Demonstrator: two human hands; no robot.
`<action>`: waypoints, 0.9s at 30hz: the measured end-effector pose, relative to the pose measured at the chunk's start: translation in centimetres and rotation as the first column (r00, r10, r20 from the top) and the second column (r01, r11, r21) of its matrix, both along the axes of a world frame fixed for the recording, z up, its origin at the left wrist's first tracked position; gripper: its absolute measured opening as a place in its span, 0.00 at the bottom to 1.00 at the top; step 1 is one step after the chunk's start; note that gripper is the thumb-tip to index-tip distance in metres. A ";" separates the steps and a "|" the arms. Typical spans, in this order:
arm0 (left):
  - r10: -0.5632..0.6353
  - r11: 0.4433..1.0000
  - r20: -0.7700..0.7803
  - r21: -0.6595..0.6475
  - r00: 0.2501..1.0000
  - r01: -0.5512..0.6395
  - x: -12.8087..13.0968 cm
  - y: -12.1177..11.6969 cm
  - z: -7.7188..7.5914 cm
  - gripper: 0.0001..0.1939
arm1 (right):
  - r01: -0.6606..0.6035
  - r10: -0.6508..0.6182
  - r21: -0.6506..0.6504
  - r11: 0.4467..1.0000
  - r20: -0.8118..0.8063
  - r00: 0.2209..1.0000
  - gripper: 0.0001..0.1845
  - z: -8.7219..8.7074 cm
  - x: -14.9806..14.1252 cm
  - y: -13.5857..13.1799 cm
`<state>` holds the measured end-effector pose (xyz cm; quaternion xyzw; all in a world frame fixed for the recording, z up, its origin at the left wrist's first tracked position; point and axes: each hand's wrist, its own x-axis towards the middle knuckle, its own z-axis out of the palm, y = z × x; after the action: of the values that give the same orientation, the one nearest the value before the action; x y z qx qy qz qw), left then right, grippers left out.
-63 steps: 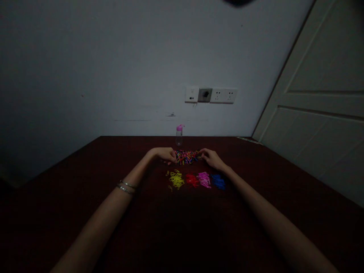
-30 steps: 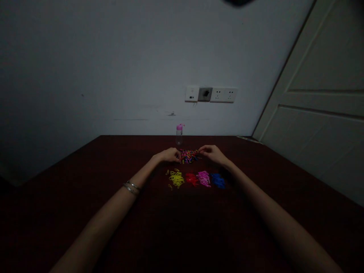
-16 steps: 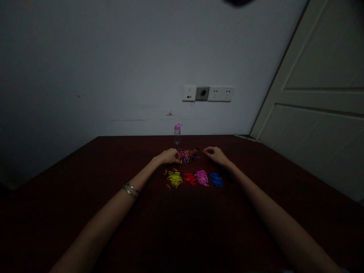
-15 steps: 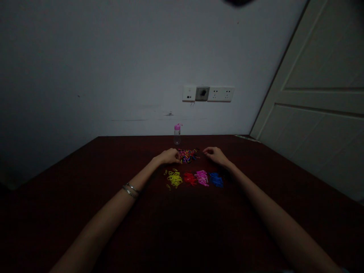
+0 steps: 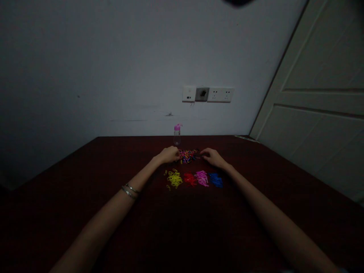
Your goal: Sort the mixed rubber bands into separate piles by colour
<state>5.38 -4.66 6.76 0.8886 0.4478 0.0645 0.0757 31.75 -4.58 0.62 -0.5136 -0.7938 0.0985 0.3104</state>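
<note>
A mixed heap of small coloured rubber bands [image 5: 187, 156] lies on the dark red table. At its left edge is my left hand [image 5: 170, 154], fingers curled together; whatever they may pinch is hidden. My right hand [image 5: 212, 156] hovers by the heap's right edge, thumb and forefinger a little apart, and I see nothing between them. Closer to me, single-colour piles lie in a row: yellow bands [image 5: 174, 179], red bands [image 5: 189, 179], pink bands [image 5: 201, 178] and blue bands [image 5: 216, 180]. A few yellow bands lie loose beside their pile.
Behind the heap, a clear bottle with a pink lid [image 5: 177, 135] stands upright near the wall. Sockets and switches [image 5: 208, 94] are set in the wall above the table [image 5: 182, 227]. A pale panelled door [image 5: 318, 102] stands to the right. The light is dim.
My right hand has shifted slightly left, closer to the mixed heap. My left hand stays at the heap's left edge, and the sorted piles look the same.
</note>
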 end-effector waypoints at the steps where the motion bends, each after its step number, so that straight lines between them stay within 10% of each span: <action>1: 0.004 1.000 0.011 0.024 1.000 -0.005 0.1 -0.2 0.3 0.10 | -0.003 0.003 0.006 1.000 0.004 1.000 0.14 0.0 0.0 0.0; 10: -0.117 0.992 0.171 0.066 0.978 0.107 3.4 -3.6 2.2 0.13 | -0.038 0.043 -0.064 0.997 0.071 0.997 0.16 0.8 -0.9 -1.1; 16: -0.372 0.926 0.142 -0.003 0.917 0.376 6.2 -6.3 0.8 0.10 | -0.054 0.059 -0.067 0.996 0.085 0.995 0.16 1.6 -1.4 -1.9; 27: -0.356 0.933 0.050 -0.033 0.933 0.358 7.0 -7.1 -0.7 0.11 | -0.025 0.024 0.002 1.000 0.155 0.988 0.16 1.3 -1.9 -2.2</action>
<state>12.39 -11.79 6.04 0.9518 0.2783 0.0596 0.1142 29.87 -6.77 1.97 -0.5093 -0.8220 0.0603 0.2474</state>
